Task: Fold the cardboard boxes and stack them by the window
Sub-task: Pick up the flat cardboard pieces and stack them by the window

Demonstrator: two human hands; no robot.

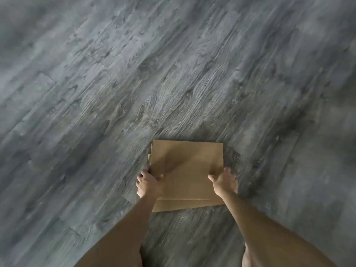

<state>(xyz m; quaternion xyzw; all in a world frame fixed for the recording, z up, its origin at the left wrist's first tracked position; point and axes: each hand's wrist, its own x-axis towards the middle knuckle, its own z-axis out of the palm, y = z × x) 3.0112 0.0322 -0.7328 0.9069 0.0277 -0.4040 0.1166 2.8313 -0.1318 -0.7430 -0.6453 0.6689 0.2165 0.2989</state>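
Item: flattened cardboard box [187,174], brown, plain face up, no print that I can read. It sits low and just right of centre in my view, above the grey wood-grain plank floor [173,74]; whether it rests on the floor or is held a little clear of it I cannot tell. Its far edge runs nearly level. Along the near edge a second layer of cardboard shows beneath the top panel, slightly offset, so the piece lies in at least two thicknesses. At the far left corner a thin sliver of another layer peeks out.

Item: my left hand [148,183]. It grips the box's left edge toward the near corner, thumb laid over the top face, fingers curled round the edge and under it. The fingertips are hidden beneath the cardboard.

Item: my right hand [224,181]. It grips the right edge at about the same height as the left, thumb on the top face pointing inward, fingers wrapped over the side and out of sight below.

Item: both my forearms, bare, reaching down and forward from the bottom corners of the view and converging on the box.

Item: floor. Dark grey planks with heavy grain, running diagonally, filling the rest of the view. The picture is somewhat blurred toward its edges.
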